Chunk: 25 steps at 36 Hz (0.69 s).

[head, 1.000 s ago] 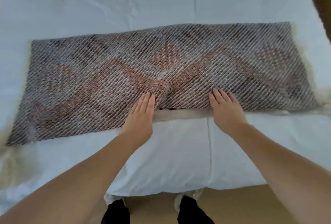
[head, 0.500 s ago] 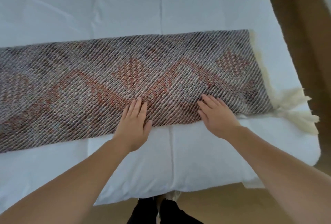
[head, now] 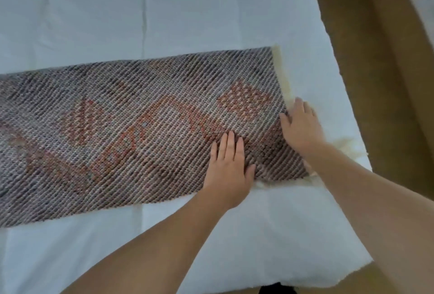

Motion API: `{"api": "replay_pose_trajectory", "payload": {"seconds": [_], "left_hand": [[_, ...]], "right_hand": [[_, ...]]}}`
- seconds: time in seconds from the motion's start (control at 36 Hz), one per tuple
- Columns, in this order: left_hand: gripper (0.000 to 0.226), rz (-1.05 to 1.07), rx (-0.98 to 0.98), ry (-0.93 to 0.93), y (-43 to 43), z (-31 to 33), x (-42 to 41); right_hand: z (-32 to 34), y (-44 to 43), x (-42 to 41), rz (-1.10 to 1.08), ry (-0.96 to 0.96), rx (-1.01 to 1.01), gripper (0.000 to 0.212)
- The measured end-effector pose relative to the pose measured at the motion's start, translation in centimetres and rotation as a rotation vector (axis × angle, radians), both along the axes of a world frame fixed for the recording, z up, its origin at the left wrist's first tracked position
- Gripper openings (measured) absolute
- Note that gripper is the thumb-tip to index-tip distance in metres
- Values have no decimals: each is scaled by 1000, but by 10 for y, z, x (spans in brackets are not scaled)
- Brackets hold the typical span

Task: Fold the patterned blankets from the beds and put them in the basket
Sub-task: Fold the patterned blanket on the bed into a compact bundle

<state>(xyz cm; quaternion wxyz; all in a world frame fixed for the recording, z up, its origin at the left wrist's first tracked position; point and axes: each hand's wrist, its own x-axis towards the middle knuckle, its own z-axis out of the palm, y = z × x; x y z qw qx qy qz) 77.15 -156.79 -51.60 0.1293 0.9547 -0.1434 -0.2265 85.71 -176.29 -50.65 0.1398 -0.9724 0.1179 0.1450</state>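
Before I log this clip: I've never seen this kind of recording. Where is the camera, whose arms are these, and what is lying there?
There is no machine here. A person works bare-handed, and the single picture comes from a camera worn on their head, looking down at their own arms. In front is a bed with a white sheet. Across it lies a patterned blanket, grey with reddish diamonds, spread as a long strip with a cream fringe at its right end. The left hand presses flat on the blanket by its near edge. The right hand rests at the fringed end; whether it pinches the edge is unclear. Brown floor shows at right. No basket is in view.
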Motion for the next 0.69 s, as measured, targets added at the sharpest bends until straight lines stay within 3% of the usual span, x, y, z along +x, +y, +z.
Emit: {"api": "replay_pose_trajectory", "payload": {"seconds": [0.14, 0.25, 0.39, 0.56, 0.58, 0.64, 0.69], "left_hand": [[79, 152, 1, 46, -106, 1, 12], [90, 330, 56, 102, -163, -2, 28], [99, 494, 99, 238, -197, 2, 39], [93, 575, 111, 357, -207, 12, 57], [93, 579, 109, 369, -207, 14, 57], [87, 600, 68, 368, -201, 22, 58], [68, 643, 0, 357, -189, 35, 62]], "right_hand": [[9, -19, 71, 68, -82, 251, 53], [14, -18, 123, 41, -49, 455, 61], [4, -20, 160, -135, 0, 647, 76], [6, -24, 194, -361, 77, 867, 90], [7, -26, 197, -378, 108, 898, 83], [8, -28, 202, -373, 141, 933, 42], [14, -30, 202, -351, 163, 920, 21]]}}
